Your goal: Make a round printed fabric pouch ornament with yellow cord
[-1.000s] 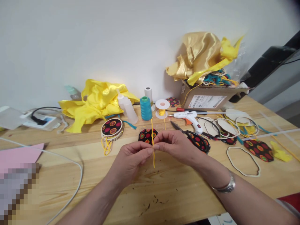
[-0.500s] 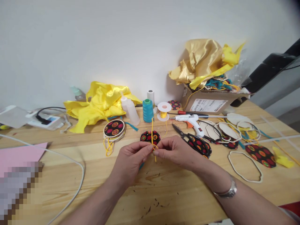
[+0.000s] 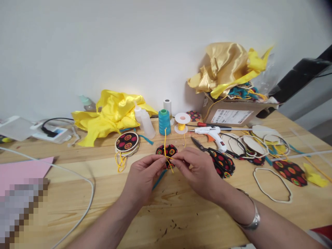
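Thumb and forefinger of my left hand (image 3: 145,176) pinch a yellow cord (image 3: 165,145), whose braided-looking length stands up above the fingers. My right hand (image 3: 195,169) is closed on another stretch of the same cord, just to the right. A loose end hangs down between the two hands. Behind them on the table lies an octagonal black fabric piece (image 3: 160,149) with red and orange patterns, partly covered by the hands. A blue strip (image 3: 158,180) shows beside my left fingers. The yellow thread spool (image 3: 182,119) stands beyond, with a strand running from it toward my right hand.
Teal thread cone (image 3: 164,122), white bottle (image 3: 145,121) and yellow satin (image 3: 111,110) sit at the back. Black scissors (image 3: 207,148), a glue gun (image 3: 214,133) and wooden frames (image 3: 272,185) lie right, before a cardboard box (image 3: 228,110). A white cable (image 3: 88,193) curves at left.
My right hand has shifted slightly right and turned, drawing its cord strand sideways away from the left fingers. The upright cord has moved a little left. Both hands keep their pinch.
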A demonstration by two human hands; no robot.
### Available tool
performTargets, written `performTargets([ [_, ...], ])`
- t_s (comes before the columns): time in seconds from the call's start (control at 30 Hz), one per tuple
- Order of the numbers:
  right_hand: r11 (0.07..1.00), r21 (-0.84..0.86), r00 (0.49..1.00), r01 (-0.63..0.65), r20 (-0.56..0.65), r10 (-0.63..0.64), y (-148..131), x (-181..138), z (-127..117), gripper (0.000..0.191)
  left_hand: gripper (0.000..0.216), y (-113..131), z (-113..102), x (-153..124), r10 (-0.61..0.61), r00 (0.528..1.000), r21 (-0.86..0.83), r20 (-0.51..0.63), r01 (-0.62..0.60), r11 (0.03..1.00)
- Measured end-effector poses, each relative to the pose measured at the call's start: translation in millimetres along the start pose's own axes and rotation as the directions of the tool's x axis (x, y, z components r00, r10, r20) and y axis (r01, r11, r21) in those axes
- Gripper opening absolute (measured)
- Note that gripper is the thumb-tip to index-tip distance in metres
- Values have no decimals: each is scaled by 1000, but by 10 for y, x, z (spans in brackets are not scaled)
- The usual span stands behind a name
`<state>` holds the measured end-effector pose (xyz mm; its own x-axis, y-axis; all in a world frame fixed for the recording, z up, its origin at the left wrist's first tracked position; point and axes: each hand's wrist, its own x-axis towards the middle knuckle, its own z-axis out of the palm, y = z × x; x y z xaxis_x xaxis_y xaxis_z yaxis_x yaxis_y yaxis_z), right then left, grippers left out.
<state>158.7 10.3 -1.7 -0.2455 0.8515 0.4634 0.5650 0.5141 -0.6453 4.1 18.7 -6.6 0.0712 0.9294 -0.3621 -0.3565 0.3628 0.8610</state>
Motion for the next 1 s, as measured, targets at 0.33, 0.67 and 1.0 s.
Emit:
performTargets([
  [0.33, 709, -516, 872, 481, 197, -449, -95, -64, -31, 19, 14, -49, -14, -7, -61, 998, -71, 24, 63, 996],
  [0.67, 709, -453, 841, 541, 310, -444, -97, -59, -13, 19, 10, -53, -22, 1, -107, 989, -80, 98, 115, 990],
  [1.0, 848, 331, 910, -414, 176, 376, 23, 61, 56, 18, 12, -29, -17, -1, -35, 995, 16, 98, 34, 999],
])
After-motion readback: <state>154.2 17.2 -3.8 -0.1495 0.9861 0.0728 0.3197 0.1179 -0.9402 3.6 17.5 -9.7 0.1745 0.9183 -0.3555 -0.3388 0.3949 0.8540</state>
